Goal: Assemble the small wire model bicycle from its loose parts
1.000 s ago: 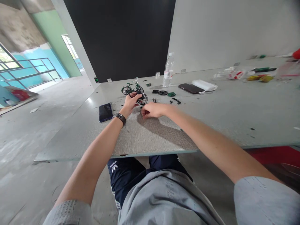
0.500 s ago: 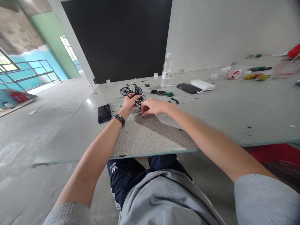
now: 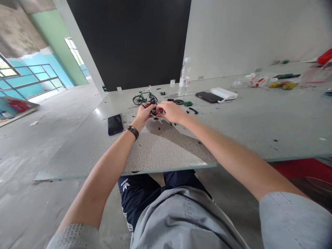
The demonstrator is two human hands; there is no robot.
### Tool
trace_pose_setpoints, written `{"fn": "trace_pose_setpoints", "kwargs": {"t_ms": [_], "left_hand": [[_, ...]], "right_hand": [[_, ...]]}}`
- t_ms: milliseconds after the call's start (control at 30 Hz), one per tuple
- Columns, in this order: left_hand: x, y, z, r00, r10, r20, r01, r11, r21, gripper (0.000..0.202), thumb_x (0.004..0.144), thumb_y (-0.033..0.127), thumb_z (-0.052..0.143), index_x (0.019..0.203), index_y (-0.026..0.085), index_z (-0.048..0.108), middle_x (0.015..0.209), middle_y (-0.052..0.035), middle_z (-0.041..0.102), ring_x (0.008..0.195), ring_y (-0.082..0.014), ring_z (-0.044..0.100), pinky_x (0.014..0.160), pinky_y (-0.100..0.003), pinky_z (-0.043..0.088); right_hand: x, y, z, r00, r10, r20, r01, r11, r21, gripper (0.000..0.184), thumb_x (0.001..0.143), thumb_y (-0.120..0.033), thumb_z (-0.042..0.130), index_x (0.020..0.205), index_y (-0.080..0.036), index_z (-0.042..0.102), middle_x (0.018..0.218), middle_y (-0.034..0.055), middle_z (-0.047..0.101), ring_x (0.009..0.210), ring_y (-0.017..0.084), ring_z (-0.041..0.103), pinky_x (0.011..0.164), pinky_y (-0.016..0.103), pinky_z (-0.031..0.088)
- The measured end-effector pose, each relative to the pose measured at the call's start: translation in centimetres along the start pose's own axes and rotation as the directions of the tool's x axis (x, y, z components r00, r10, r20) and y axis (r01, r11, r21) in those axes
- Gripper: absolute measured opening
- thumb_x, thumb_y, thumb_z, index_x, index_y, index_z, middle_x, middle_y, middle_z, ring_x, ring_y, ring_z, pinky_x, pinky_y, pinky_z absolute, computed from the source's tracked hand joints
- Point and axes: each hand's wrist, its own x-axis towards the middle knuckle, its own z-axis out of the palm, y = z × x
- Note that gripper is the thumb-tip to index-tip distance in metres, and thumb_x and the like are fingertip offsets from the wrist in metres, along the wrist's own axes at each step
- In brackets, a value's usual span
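Close by, a small black bit [image 3: 159,128] lies on the table [image 3: 166,152], and a dark phone [image 3: 115,125] lies off to the left. Just past the bit, the left hand [image 3: 144,113] has its thumb and fingers closed on a black wheeled part [image 3: 153,102]. The right hand [image 3: 171,111] meets it from the other side, with its fingertips at the wheel. I cannot tell if they pinch a tiny piece. So the step seems to be fixing something small onto that part. The next move likely calls for a firm left hold and a soft, careful push or turn from the right. Farther right lie a thin black curved piece [image 3: 193,110], a green piece [image 3: 188,103] and a loose wheel [image 3: 178,102]. Behind the left hand stands a little green bike [image 3: 144,98], and a clear bottle [image 3: 184,76] stands farther back.
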Motion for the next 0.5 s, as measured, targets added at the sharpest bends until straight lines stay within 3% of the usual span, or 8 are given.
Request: {"fn": "trace_pose_setpoints", "kwargs": {"t_ms": [200, 333, 500], "left_hand": [[0.2, -0.1, -0.2, 0.999, -0.011, -0.051, 0.011, 1.0, -0.009, 0.016, 0.093, 0.014, 0.077, 0.088, 0.02, 0.063, 0.079, 0.0023, 0.067, 0.064, -0.0095, 0.064, 0.052, -0.022, 0.042], [0.5, -0.3, -0.4, 0.996, -0.024, -0.091, 0.025, 1.0, 0.005, 0.018, 0.092, 0.016, 0.081, 0.092, 0.021, 0.064, 0.087, 0.0006, 0.07, 0.067, -0.0099, 0.065, 0.052, -0.023, 0.043], [0.0, 0.2, -0.1, 0.99, -0.024, -0.141, 0.026, 0.999, 0.018, 0.017, 0.091, 0.014, 0.081, 0.092, 0.021, 0.065, 0.09, -0.0014, 0.072, 0.066, -0.0103, 0.065, 0.053, -0.023, 0.044]], "right_hand": [[-0.1, 2.1, -3.2, 0.985, 0.059, -0.164, -0.074, 0.993, -0.091, 0.018, 0.107, -0.034, 0.063, 0.102, -0.021, 0.074, 0.106, 0.0106, 0.074, 0.096, 0.025, 0.062, 0.082, 0.038, 0.04], [-0.5, 6.2, -4.8, 0.957, 0.279, -0.079, -0.29, 0.926, -0.242, 0.011, 0.102, -0.026, 0.069, 0.106, -0.022, 0.079, 0.103, 0.0116, 0.077, 0.093, 0.027, 0.065, 0.081, 0.04, 0.044], [-0.8, 10.6, -4.4, 0.905, 0.419, 0.068, -0.383, 0.876, -0.294, 0.006, 0.093, -0.026, 0.08, 0.098, -0.025, 0.083, 0.1, 0.0136, 0.08, 0.089, 0.029, 0.069, 0.077, 0.043, 0.05]]}}
